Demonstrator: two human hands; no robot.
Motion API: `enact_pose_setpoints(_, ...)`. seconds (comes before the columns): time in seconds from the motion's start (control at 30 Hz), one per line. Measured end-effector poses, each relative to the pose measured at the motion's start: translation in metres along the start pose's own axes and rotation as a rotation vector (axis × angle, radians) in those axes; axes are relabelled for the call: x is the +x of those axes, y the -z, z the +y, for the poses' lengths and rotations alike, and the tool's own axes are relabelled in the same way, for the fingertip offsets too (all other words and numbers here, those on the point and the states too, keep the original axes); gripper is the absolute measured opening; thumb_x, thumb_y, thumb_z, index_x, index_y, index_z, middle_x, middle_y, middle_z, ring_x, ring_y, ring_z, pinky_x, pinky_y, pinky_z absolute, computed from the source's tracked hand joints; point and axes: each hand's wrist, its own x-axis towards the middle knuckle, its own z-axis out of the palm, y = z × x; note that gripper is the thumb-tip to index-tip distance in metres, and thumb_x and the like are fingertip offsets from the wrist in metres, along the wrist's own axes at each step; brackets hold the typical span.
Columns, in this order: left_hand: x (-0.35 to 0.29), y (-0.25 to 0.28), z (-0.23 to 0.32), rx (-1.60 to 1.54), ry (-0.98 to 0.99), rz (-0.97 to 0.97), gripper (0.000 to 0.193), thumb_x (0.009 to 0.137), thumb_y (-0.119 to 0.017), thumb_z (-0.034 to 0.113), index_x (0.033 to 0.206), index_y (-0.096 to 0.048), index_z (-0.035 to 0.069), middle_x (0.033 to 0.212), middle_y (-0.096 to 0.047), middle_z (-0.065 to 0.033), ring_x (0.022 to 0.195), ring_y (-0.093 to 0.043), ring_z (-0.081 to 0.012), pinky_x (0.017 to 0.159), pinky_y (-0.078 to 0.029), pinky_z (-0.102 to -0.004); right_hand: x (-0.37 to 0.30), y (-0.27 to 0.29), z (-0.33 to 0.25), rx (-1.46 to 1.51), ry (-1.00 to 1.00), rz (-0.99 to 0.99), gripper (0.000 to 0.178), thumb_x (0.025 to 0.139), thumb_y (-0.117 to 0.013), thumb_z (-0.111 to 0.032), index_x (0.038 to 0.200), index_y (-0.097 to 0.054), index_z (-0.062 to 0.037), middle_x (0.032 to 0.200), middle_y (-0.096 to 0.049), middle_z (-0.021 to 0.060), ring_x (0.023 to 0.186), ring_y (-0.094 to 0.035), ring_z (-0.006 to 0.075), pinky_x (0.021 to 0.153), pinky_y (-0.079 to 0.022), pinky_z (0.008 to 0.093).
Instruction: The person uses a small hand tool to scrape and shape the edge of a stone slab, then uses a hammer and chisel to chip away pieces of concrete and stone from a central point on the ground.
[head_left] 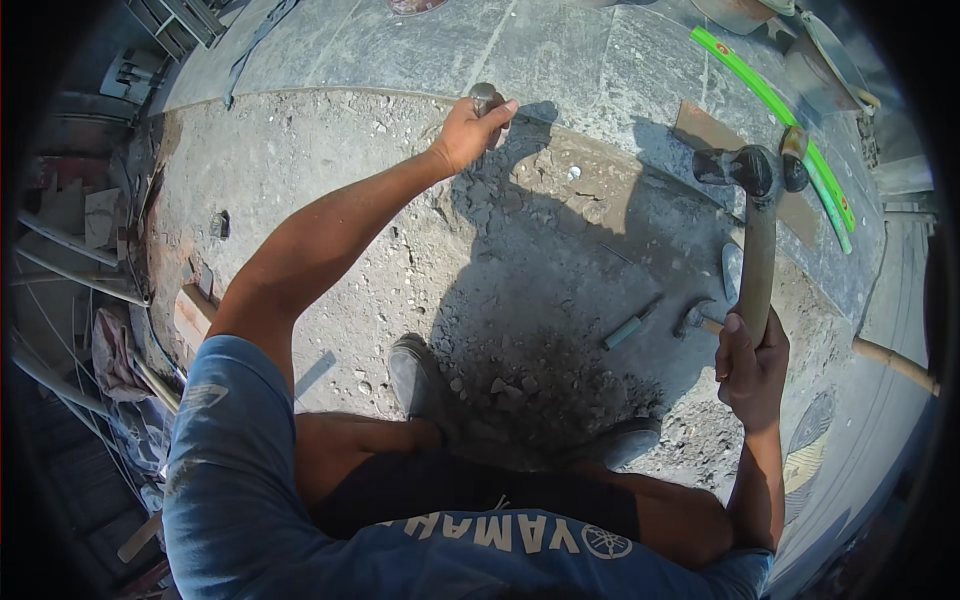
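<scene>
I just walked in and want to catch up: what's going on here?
A person is crouched over rough, rubbly ground. The left hand grips a metal tool, perhaps a chisel, out toward the grey tiles; the right hand holds a hammer by its handle. A smaller hammer and a teal-handled tool lie on the ground.

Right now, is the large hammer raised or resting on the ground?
Raised: the right hand holds the hammer up, its head overlapping the green bar.

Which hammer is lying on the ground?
The smaller-looking hammer, beside the turquoise-handled tool; the other hammer is held in the right hand.
</scene>
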Motion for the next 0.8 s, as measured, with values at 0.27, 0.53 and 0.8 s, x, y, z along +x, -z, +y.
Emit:
enact_pose_setpoints(0.27, -0.048, -0.101, -0.040, 0.452, -0.110, -0.091, 0.028, 0.089, -0.064, 0.019, 0.071, -0.054, 0.001, 0.060, -0.053, -0.0084, 0.054, -0.046, -0.0162, 0.055, -0.040, -0.0318, 0.014, -0.020, 0.081, 0.293, -0.089, 0.016, 0.024, 0.096, -0.058, -0.026, 0.094, -0.052, -0.0030, 0.057, -0.049, -0.0001, 0.043, -0.043, 0.0062, 0.041, -0.034, 0.0217)
enact_pose_setpoints(0.53, -0.075, -0.160, -0.028, 0.873, -0.383, -0.231, 0.018, 0.075, -0.070, 0.013, 0.083, -0.056, 0.005, 0.066, -0.063, -0.0123, 0.060, -0.062, -0.0335, 0.055, -0.049, -0.0415, 0.039, -0.011, 0.094, 0.478, -0.169, 0.164, 0.024, 0.095, -0.060, -0.024, 0.096, -0.050, -0.0029, 0.060, -0.048, 0.0016, 0.044, -0.045, 0.0077, 0.041, -0.037, 0.0225)
enact_pose_setpoints(0.8, -0.039, -0.159, -0.101, 0.975, -0.204, 0.089, 0.023, 0.075, -0.065, 0.003, 0.095, -0.053, 0.006, 0.091, -0.065, -0.0125, 0.093, -0.060, -0.0323, 0.085, -0.040, -0.0442, 0.060, -0.006, 0.094, 0.568, 0.041, 0.270, 0.028, 0.095, -0.060, -0.024, 0.106, -0.048, -0.0016, 0.066, -0.050, 0.0030, 0.050, -0.049, 0.0096, 0.046, -0.042, 0.0251)
